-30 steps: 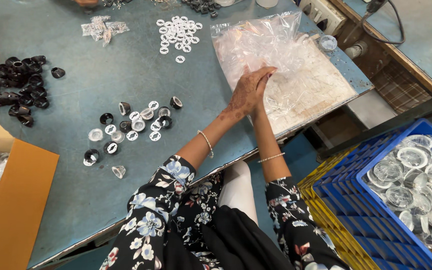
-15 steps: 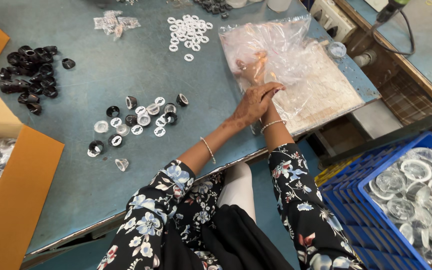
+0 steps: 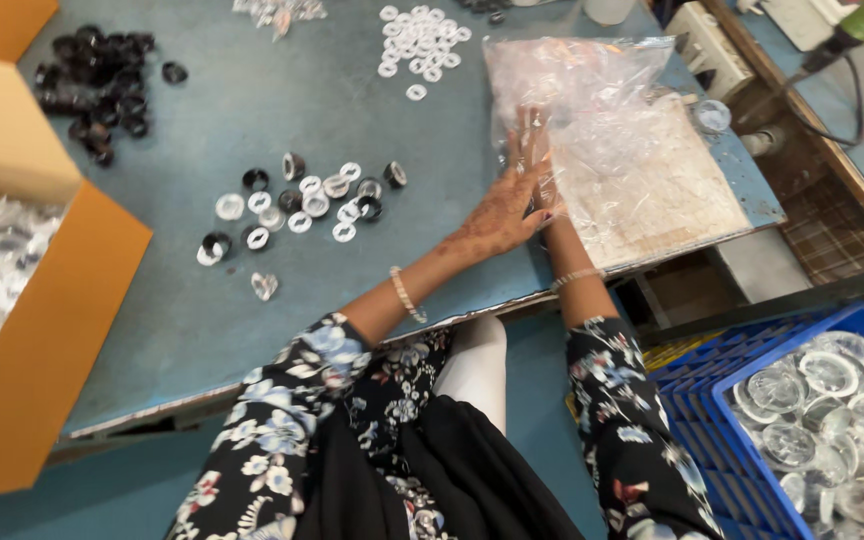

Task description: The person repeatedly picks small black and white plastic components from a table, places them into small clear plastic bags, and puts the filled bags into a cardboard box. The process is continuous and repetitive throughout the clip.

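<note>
A large crumpled clear plastic bag (image 3: 632,140) lies on a pale board (image 3: 682,205) at the right end of the blue-grey table (image 3: 252,90). My right hand (image 3: 532,150) reaches into the bag's left edge, fingers straight and seen through the film. My left hand (image 3: 500,212) rests just below it at that edge, pinching the plastic against the table. Both wrists wear thin bangles, and floral sleeves cover my forearms.
A cluster of small black and white rings (image 3: 302,200) lies left of my hands, black caps (image 3: 97,85) far left, white rings (image 3: 417,40) at the top. An open cardboard box (image 3: 42,300) stands left. A blue crate (image 3: 742,420) of clear lids sits low right.
My right hand has slid further into the bag from its edge. My left hand has followed to the bag's edge. The view has shifted slightly left.
</note>
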